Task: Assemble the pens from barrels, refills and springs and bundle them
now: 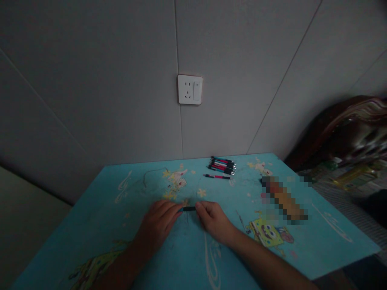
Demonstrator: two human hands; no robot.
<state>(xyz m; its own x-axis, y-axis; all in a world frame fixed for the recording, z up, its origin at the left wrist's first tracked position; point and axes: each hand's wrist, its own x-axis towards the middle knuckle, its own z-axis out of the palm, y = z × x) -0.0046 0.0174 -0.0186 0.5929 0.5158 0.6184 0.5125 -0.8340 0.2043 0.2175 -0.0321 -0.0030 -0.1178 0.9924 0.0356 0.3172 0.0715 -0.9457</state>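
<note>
A pen (pixel 189 209) with a black grip and a bit of blue barrel lies level between my two hands, just above or on the tabletop; I cannot tell which. My left hand (pixel 161 219) pinches its blue end, the fingers closed together. On the other side, my right hand (pixel 213 219) grips the black end between thumb and curled fingers, hiding the tip. Beyond the hands, a pile of pens (pixel 222 165) in black, red and blue lies near the table's back edge. A single red and black pen (pixel 217 177) rests just in front of that pile.
The blue table (pixel 109 209) with cartoon prints stands against a grey panelled wall (pixel 121 100). A white socket with a switch (pixel 190 89) is on the wall. A blurred-out tan object (pixel 286 199) lies at the right. Dark carved furniture (pixel 347 133) stands beyond the table's right side.
</note>
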